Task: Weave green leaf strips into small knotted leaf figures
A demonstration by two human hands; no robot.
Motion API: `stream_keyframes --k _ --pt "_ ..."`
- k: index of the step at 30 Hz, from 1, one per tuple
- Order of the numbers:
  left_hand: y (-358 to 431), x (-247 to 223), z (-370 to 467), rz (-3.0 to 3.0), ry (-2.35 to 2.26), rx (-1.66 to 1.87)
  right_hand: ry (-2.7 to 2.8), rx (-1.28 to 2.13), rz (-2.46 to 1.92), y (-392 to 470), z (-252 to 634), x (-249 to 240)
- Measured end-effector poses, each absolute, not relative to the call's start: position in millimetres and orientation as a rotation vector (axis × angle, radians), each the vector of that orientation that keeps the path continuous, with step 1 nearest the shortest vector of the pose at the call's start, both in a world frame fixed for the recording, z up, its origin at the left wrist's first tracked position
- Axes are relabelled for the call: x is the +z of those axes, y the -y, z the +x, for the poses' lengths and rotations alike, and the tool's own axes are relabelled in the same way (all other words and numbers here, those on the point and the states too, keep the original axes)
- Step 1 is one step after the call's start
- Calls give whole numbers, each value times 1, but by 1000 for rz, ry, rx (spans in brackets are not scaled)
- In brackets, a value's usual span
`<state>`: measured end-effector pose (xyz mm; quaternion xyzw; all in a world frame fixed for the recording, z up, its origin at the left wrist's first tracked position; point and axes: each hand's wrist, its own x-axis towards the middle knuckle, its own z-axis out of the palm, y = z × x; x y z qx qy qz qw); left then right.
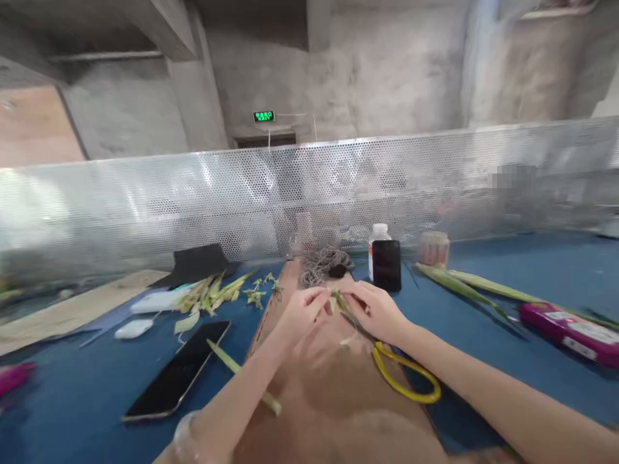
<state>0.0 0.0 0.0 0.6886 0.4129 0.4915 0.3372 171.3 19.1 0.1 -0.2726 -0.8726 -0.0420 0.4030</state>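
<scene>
Both my hands meet over the brown board (329, 399). My left hand (304, 314) pinches one side of a small green leafy piece (334, 296). On its other side, my right hand (374, 310) has its fingers closed on the same piece. Below my right hand, yellow-handled scissors (406, 380) extend past the board's right edge. A pale leaf strip (242, 374) lies partly under my left forearm. Just beyond my hands is a tangle of grey cord (322, 264).
A black phone (178, 374), pale leaves (213, 293) and a white case (134, 328) lie left. Right are an upright phone (387, 265), a white bottle (380, 231), a jar (434, 249), long leaves (464, 287) and a magenta device (570, 332). A perforated metal screen (232, 200) stands behind.
</scene>
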Motion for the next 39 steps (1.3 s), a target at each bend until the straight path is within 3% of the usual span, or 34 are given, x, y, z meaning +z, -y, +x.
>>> stream_keyframes --k 6,14,31,39 --pt "-3 1 3 1542 -934 1147 2231 -164 -626 -24 170 -2" --pt "-10 -6 1 1297 -840 1255 1998 -346 -647 -13 165 -6" --pt "-15 -9 -2 1249 -724 1192 2030 220 -788 -19 152 -18" --pt "-12 -7 1 1356 -807 1238 2007 129 -834 -10 150 -17"
